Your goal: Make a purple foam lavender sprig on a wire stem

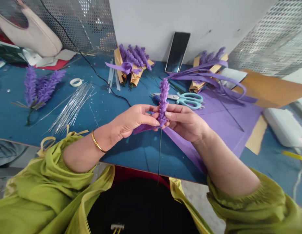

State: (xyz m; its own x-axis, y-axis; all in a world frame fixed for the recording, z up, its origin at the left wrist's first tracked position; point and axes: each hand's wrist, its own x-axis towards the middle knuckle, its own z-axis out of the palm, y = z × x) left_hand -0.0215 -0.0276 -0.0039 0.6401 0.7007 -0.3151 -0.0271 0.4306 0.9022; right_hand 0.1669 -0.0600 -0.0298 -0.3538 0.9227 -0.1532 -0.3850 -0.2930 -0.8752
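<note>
Upright in front of me is a purple artificial lavender flower (164, 91) on a thin green stem that hangs down past the table edge. My left hand (138, 120) pinches its lower part from the left, thumb in front. From the right, my right hand (185, 121) grips the same lower part between thumb and fingers. A purple strip (143, 129) sticks out to the left below my left fingers. Just behind the flower lie scissors (190, 99) with light blue handles, their blades partly hidden by it.
Purple sheet material (236, 120) covers the table's right side, near brown paper (270, 86). Silver wires (71, 109), a tape roll (76, 82) and a lavender bunch (41, 86) lie left. Wrapped bouquets (135, 61) and a phone (177, 52) stand at the back. A black cable (92, 66) crosses the table.
</note>
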